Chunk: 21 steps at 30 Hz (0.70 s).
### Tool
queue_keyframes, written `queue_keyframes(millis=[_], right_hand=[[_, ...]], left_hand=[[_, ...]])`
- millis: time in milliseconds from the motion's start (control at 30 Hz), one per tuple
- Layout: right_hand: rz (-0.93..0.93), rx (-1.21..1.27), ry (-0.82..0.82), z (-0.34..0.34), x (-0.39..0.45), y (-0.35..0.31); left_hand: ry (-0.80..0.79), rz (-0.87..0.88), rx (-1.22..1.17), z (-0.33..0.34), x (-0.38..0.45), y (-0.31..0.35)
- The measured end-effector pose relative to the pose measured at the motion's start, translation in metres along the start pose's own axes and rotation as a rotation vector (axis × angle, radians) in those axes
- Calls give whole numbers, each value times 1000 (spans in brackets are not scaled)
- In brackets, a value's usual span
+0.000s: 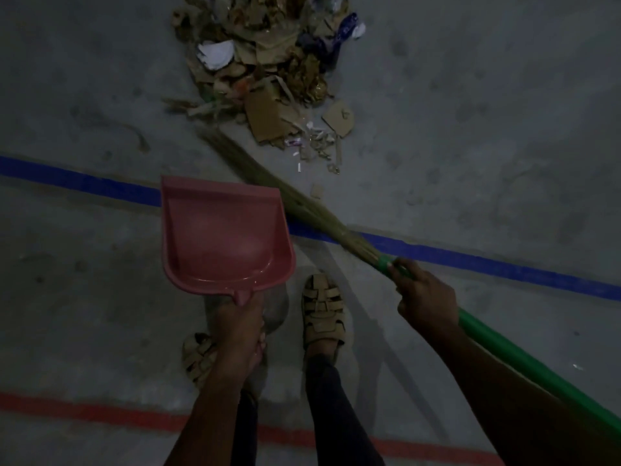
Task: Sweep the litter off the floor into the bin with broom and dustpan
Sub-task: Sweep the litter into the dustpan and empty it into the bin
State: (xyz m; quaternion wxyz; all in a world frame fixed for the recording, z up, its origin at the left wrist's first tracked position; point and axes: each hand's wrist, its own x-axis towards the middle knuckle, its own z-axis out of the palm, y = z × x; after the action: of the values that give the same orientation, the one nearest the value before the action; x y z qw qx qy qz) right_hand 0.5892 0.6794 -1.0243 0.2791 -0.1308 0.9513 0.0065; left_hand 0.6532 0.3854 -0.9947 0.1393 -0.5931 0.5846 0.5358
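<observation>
Approaching litter (268,62): left hand (237,326) grips empty dustpan (223,235), right hand (425,299) grips broom (487,344); next, likely lowering pan beside pile.

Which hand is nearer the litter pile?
Right. The right hand grips the broom below and right of the litter pile; the left hand holds the dustpan lower in the frame.
</observation>
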Motion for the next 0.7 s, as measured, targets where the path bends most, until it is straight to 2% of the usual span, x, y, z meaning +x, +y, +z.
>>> queue_keyframes(millis=[100,267,533,700], right_hand=[[127,7,-35,16,-8,2],[277,53,144,9,7,-7],[278,161,288,3,-9,-11],[288,216,384,16,-47,-9]], left_hand=[[-10,-14,-8,8,0,-3],[-24,-40,6,15,8,-14],[-88,-71,23,13,8,-11],[-95,-12,76,9,18,-6]])
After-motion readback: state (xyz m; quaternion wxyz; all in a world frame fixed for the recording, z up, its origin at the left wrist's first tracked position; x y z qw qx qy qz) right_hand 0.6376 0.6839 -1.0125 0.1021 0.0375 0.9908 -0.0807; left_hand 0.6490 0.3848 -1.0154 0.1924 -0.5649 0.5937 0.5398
